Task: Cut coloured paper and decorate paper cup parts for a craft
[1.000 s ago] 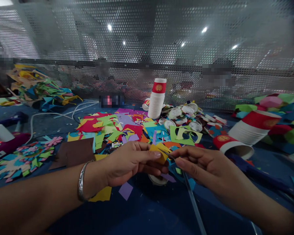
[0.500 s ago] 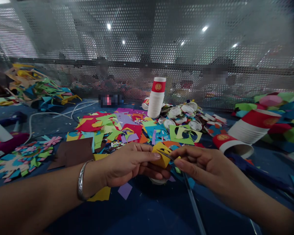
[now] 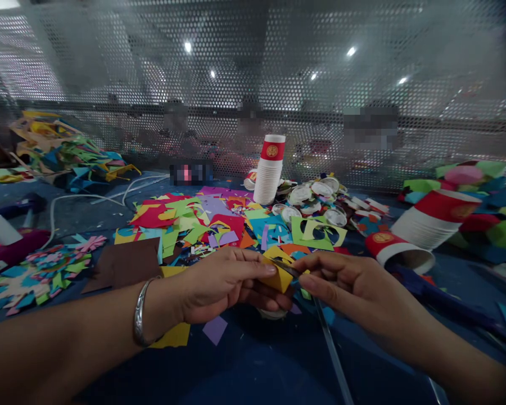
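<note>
My left hand (image 3: 223,281) pinches a small folded piece of yellow paper (image 3: 279,281) between thumb and fingers. From the right, my right hand (image 3: 348,284) is closed around a pair of scissors (image 3: 287,268), whose handles are hidden in the fingers. The dark metal blades lie against the upper part of the yellow paper, over a cut-out gap. Under my left fingers shows the edge of a round white piece (image 3: 272,314), mostly hidden. A purple paper square (image 3: 215,330) lies on the blue table (image 3: 236,377) below my left hand.
Coloured paper scraps (image 3: 185,216) spread behind my hands. A stack of paper cups (image 3: 270,174) stands by piled white discs (image 3: 320,197); more cups (image 3: 430,219) lie tilted at right. Brown paper (image 3: 129,264), cut paper flowers (image 3: 46,270) and a white cable (image 3: 84,196) are left.
The scissor blades have shifted slightly on the yellow paper, and their angle differs a little. Both hands stay in nearly the same place.
</note>
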Action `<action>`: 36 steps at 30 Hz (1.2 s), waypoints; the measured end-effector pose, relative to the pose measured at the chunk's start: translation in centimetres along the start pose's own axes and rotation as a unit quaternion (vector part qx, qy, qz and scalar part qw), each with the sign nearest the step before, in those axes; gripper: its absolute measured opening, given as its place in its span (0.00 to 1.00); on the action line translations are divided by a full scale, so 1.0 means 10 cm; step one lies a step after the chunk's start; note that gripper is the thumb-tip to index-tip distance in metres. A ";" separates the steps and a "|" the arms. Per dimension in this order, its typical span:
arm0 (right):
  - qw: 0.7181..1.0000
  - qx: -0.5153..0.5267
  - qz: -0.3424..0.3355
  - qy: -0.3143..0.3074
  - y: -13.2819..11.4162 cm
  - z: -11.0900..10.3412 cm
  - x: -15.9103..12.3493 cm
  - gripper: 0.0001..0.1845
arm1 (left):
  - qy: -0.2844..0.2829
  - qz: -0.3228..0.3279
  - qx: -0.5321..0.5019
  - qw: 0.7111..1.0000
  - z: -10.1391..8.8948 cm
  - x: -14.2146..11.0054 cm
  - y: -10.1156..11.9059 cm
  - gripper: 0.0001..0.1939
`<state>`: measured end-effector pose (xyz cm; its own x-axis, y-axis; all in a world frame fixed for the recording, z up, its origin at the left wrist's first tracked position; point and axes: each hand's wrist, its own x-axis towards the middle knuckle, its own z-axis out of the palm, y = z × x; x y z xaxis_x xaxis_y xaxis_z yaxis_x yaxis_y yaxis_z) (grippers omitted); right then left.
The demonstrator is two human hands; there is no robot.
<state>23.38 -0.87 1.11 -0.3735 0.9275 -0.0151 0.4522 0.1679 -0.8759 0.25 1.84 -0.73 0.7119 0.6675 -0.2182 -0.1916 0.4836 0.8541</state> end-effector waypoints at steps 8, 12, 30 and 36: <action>1.000 0.017 -0.002 -0.009 0.01 -0.01 0.03 0.21 | 0.028 -0.008 0.003 1.000 0.05 0.00 0.04 0.11; 1.000 0.018 -0.010 -0.020 0.01 0.00 0.03 0.19 | 0.001 -0.003 0.015 1.000 0.03 0.01 0.00 0.10; 0.998 0.047 -0.018 -0.024 -0.06 0.04 0.04 0.16 | -0.029 -0.025 0.044 0.998 0.04 0.00 0.02 0.12; 1.000 0.011 -0.020 0.016 -0.01 0.00 0.06 0.21 | 0.020 -0.017 0.058 0.998 0.03 0.00 0.02 0.11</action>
<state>23.12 -0.36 1.21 -0.3639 0.9308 0.0354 0.4189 0.1974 -0.8863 0.44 1.82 -0.41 0.6884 0.6755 -0.2641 -0.0871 0.4385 0.8945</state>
